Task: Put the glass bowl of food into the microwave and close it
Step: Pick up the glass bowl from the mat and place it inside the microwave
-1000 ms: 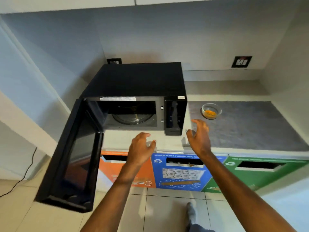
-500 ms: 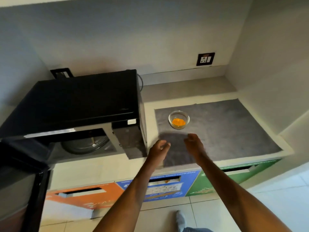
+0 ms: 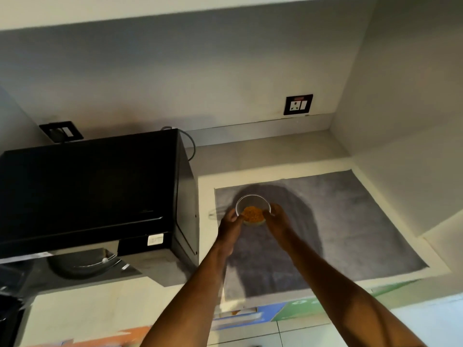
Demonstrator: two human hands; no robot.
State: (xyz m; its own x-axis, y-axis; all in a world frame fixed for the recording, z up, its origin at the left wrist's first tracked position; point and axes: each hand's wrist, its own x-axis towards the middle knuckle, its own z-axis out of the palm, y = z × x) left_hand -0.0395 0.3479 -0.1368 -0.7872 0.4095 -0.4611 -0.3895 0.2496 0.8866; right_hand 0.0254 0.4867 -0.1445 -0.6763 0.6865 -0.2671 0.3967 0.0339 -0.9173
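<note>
A small glass bowl [image 3: 252, 207] with orange food in it sits on a grey mat [image 3: 350, 221] right of the microwave. My left hand [image 3: 229, 227] grips the bowl's left side and my right hand [image 3: 276, 222] grips its right side. I cannot tell whether the bowl is lifted off the mat. The black microwave [image 3: 95, 191] stands at the left with its cavity open; the turntable [image 3: 82, 265] shows inside. Its door [image 3: 8, 319] hangs open at the lower left edge, mostly out of frame.
A wall socket [image 3: 298, 104] is on the back wall, another socket [image 3: 61, 131] behind the microwave. A side wall and a ledge [image 3: 441, 236] close in the counter at the right. Coloured recycling bin fronts [image 3: 288, 309] sit below the counter edge.
Both hands have moved forward from the mat's near part to the bowl and closed on its sides. The camera has come closer to the counter.
</note>
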